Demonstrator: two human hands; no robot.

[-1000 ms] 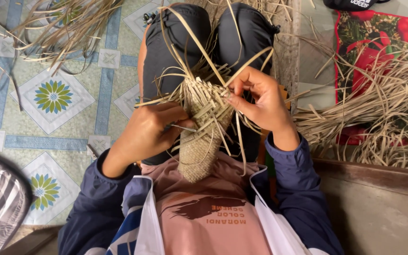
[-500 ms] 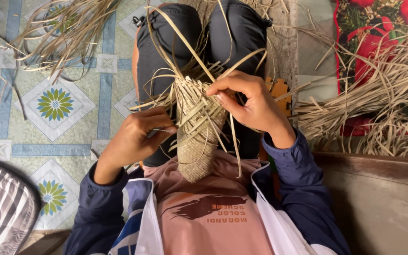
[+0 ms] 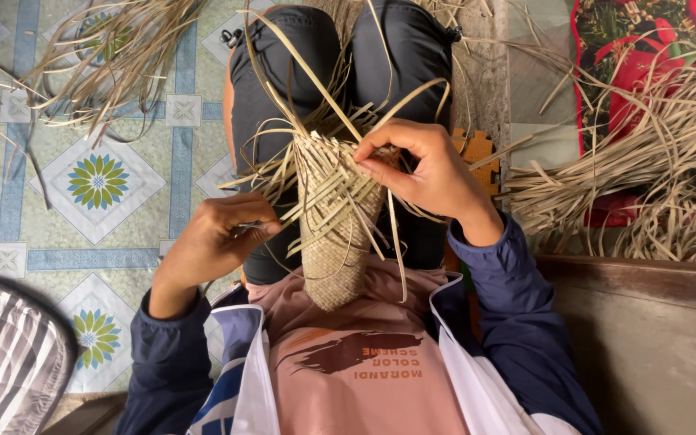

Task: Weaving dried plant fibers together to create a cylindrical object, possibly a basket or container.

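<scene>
1. Where the person sits with knees together, a half-woven straw piece (image 3: 333,234) lies along the lap, its finished tight-woven end against the pink shirt (image 3: 364,362), its unfinished end pointing toward the knees.
2. Head view, right hand (image 3: 428,173): fingers pinched together on a loose strand at the upper right edge of the weave; thumb and forefinger closed on it, the palm resting against the piece.
3. Head view, left hand (image 3: 215,242): curled shut just beside the left edge of the weave, fingertips gripping a thin strand end; what else it may hold cannot be told.
4. Loose straw strips (image 3: 316,89) fan out from the open end, several arching up over the dark trousers (image 3: 283,89).
5. To the person's right, a heap of dry straw (image 3: 646,177) lies on the floor, partly over a red and green patterned cloth (image 3: 630,72).
6. To the left, another scatter of straw (image 3: 106,56) rests on the tiled floor (image 3: 98,181), which has blue borders and flower motifs.
7. Lower left corner: a grey striped cushion (image 3: 6,354). Lower right: a brown wooden ledge (image 3: 646,338).
</scene>
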